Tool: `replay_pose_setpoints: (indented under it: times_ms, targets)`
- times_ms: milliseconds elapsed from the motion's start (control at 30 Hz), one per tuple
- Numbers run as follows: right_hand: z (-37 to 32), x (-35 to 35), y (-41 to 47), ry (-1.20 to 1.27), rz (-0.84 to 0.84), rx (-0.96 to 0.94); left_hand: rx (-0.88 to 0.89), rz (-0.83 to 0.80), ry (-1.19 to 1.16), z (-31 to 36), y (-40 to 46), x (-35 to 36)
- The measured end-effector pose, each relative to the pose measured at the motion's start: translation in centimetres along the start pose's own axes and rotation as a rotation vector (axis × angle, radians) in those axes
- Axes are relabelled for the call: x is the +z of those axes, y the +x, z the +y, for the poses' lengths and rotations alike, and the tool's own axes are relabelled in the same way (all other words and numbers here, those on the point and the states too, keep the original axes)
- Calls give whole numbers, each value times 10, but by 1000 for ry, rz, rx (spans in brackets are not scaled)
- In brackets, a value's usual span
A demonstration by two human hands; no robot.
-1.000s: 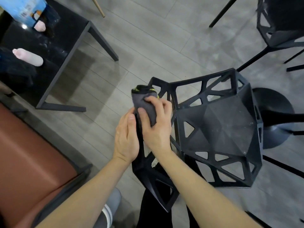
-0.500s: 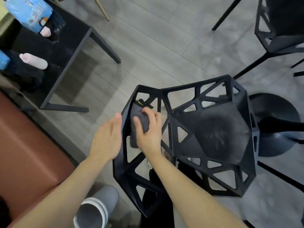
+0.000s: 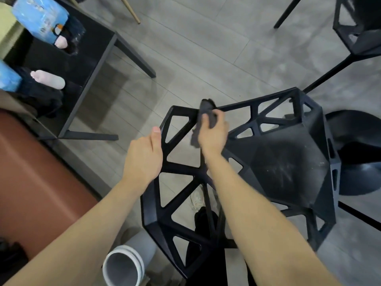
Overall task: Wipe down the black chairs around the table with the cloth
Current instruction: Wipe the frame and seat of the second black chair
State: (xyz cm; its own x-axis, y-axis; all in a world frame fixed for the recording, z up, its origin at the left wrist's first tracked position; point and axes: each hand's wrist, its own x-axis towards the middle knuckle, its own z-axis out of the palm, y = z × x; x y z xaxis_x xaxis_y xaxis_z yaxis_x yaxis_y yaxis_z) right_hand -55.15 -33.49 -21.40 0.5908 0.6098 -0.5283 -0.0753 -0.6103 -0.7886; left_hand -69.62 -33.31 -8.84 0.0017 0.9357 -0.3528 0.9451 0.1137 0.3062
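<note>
Nearest: a grey cylinder is standing on the floor just beside the chair's near corner; if the frame slides toward the person it could knock it over.

Left hand is resting against the outer edge of the black chair backrest, thumb along the bar, remaining fingers hidden behind it, so I cannot tell how firmly it is gripping. Judging it as a brace; if loose, wiping force could be rocking or shifting the chair.

Right hand is clenching the dark cloth against the top rail, the wad bunched. Risk: the bunched wad is skipping strut faces and snagging in the triangular openings.

Seat pan is showing pale dust smears, likely unwiped.

Farther out, a second black chair is waiting, well apart.
</note>
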Motion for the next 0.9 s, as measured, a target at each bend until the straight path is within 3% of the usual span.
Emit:
replay_pose_setpoints:
  times_ms: [67,167,233,333,500,633,700,833,900]
  targets:
    - [-6,-6,18,56,87,65,1,-1,5,-1,-1,0]
    - [-24,3,-29,86,-33,-241,15,9,-8,1,-1,-1]
    - [-12,13,-40,33,-67,-338,17,13,-7,1,0,-1]
    - [7,-1,7,-51,-19,-96,14,32,3,4,-2,0]
    - [37,-13,11,-132,-84,-227,50,37,18,5,-3,-1]
    - [124,-34,-63,-280,-287,-51,51,42,19,3,-3,0]
    - [139,-54,-73,-331,-348,-59,67,45,14,1,-2,1]
    - [69,-32,12,-131,-91,-133,97,45,35,-3,0,3]
    - [23,-11,37,-38,-56,-196,88,45,39,-2,0,3]
